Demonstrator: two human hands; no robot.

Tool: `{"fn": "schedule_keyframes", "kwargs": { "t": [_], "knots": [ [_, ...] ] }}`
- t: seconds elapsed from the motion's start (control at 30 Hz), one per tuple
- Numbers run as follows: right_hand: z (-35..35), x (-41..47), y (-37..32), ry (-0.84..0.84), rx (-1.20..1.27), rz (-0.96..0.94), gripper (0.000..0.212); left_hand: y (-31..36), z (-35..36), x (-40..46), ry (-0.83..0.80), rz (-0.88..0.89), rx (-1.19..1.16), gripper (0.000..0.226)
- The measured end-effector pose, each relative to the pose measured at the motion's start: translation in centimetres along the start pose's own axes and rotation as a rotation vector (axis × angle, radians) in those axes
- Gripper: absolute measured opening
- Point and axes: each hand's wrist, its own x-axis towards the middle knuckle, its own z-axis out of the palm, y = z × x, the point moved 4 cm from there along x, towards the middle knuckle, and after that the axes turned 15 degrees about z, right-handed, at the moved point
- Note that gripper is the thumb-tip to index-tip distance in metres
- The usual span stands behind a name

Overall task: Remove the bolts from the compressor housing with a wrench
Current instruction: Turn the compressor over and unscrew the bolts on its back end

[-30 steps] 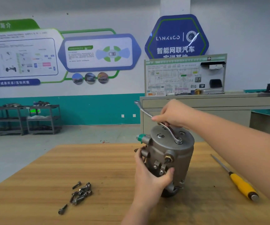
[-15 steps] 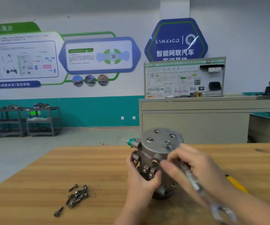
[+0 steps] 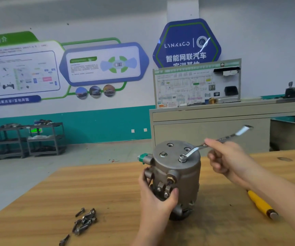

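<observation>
The grey compressor housing (image 3: 184, 176) stands upright on the wooden table (image 3: 72, 192). My left hand (image 3: 158, 197) grips its lower front side. My right hand (image 3: 232, 160) holds a silver wrench (image 3: 219, 140) by the shaft, with the ring end seated on a bolt (image 3: 182, 158) at the front right of the top plate. The handle points up and to the right. A second bolt (image 3: 163, 154) sits at the left of the plate, and two holes behind look empty.
A pile of loose bolts (image 3: 83, 221) lies on the table to the left front. A yellow-handled screwdriver (image 3: 261, 205) lies to the right, partly under my right forearm. A beige cabinet (image 3: 223, 125) stands behind the table.
My right hand has swung the wrench around the bolt, from pointing back-left, through pointing towards me, to pointing back-right. My left hand keeps its hold on the housing.
</observation>
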Motion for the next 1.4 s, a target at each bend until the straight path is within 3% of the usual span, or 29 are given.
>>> {"fn": "schedule_keyframes", "kwargs": {
  "t": [0.2,0.33,0.47,0.5,0.6,0.67,0.77,0.83,0.93,1.03,1.23,1.33,1.4],
  "knots": [
    [2.5,2.6,-4.5,0.158,-0.463,0.105,0.02,-0.1,0.4,-0.6,-0.086,0.025,0.084,0.109],
    [6.8,2.6,-6.4,0.236,-0.878,-0.076,0.02,0.2,1.0,-0.8,-0.11,0.121,0.215,0.12],
    [10.2,0.2,-6.0,0.264,-1.268,-0.373,0.011,0.3,1.4,-1.0,-0.105,0.161,0.272,0.123],
    [10.4,-0.6,-5.5,0.269,-1.308,-0.444,0.019,0.3,1.6,-1.0,-0.11,0.154,0.26,0.125],
    [9.7,-3.0,-3.8,0.302,-1.325,-0.727,0.052,0.0,1.9,-0.8,-0.108,0.135,0.218,0.134],
    [9.0,-4.3,-2.8,0.233,-1.22,-1.011,0.053,-0.3,1.9,-0.9,-0.076,0.139,0.216,0.124],
    [6.6,-5.0,-1.2,0.103,-0.884,-1.406,0.057,-0.9,2.2,-1.2,-0.055,0.073,0.176,0.095],
    [5.0,-4.7,-0.3,0.077,-0.642,-1.465,0.06,-1.0,2.2,-1.0,-0.015,0.055,0.113,0.109],
    [2.9,-3.9,0.2,0.091,-0.48,-1.472,0.058,-1.3,2.0,-0.6,-0.015,0.148,0.162,0.128],
    [1.0,-2.1,0.8,0.046,-0.341,-1.441,0.045,-1.6,1.7,-0.6,-0.006,0.167,0.138,0.12],
    [-1.3,2.4,1.8,0.002,0.095,-0.894,0.025,-0.3,1.7,-0.6,-0.018,0.188,0.124,0.111],
    [-1.7,4.5,1.4,0.023,0.109,-0.591,0.023,0.6,2.3,-0.4,-0.042,0.213,0.114,0.101],
    [-2.1,5.7,1.1,0.08,0.009,-0.413,0.035,0.8,2.8,-0.3,-0.074,0.228,0.096,0.097]
  ]
}}
